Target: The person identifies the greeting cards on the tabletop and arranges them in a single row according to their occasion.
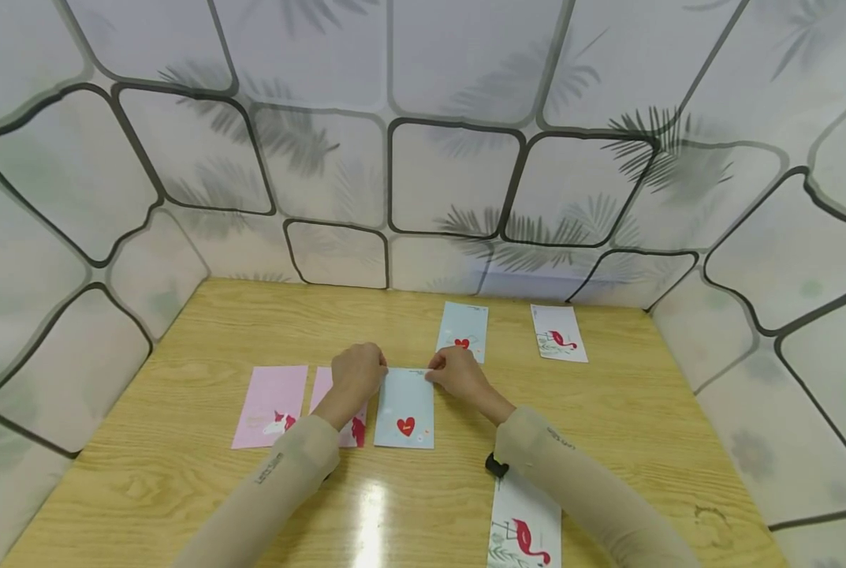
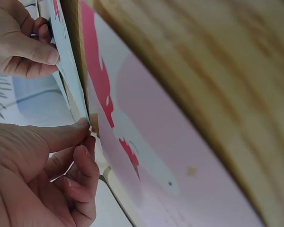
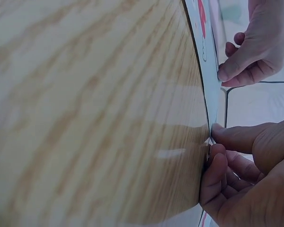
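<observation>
A light blue card (image 1: 404, 402) with a red heart lies on the wooden table between both hands. My left hand (image 1: 355, 375) pinches its upper left corner with thumb and fingertips. At the upper right corner, the thumb and fingers of my right hand (image 1: 461, 375) pinch the same card. Seen from the left wrist, a pink unicorn card (image 2: 146, 109) lies right beside the blue one; in the head view my left forearm partly covers this pink card (image 1: 322, 386). The right wrist view shows the blue card (image 3: 209, 94) almost edge-on, with both hands along its top edge.
Another pink unicorn card (image 1: 270, 398) lies farther left. Behind my right hand is a second blue heart card (image 1: 465, 319), with a white flamingo card (image 1: 560, 335) to its right. A second flamingo card (image 1: 525, 532) lies partly under my right forearm. Patterned fabric walls (image 1: 458, 181) enclose the table.
</observation>
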Motion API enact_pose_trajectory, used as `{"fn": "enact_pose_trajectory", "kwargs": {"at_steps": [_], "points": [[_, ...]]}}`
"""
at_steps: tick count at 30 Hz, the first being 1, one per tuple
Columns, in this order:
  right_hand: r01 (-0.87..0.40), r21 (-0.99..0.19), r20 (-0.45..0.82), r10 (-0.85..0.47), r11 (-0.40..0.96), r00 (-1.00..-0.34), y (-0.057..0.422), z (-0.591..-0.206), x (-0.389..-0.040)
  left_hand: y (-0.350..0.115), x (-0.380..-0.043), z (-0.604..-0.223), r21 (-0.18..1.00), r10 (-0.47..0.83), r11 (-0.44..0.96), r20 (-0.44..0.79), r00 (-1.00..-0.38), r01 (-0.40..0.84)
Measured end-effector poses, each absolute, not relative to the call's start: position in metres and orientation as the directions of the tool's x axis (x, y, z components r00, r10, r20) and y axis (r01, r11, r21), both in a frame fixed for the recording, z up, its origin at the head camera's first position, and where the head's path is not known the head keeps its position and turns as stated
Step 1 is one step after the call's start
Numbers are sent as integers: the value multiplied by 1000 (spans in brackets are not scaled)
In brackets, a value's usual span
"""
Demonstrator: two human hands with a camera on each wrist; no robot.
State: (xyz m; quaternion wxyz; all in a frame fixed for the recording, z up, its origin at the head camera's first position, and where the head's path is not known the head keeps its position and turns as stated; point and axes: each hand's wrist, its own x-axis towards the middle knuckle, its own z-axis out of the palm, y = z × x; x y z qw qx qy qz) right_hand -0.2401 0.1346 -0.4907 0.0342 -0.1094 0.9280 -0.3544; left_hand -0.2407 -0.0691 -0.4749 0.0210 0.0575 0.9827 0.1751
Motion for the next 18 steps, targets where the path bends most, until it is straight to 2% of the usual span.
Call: {"fn": "enact_pose_trajectory", "kwargs": {"at_steps": [18], "points": [[-152, -669, -10, -212, 728, -977, 135, -489, -239, -71, -238, -471, 366, 125, 924, -22, -992, 109]]}}
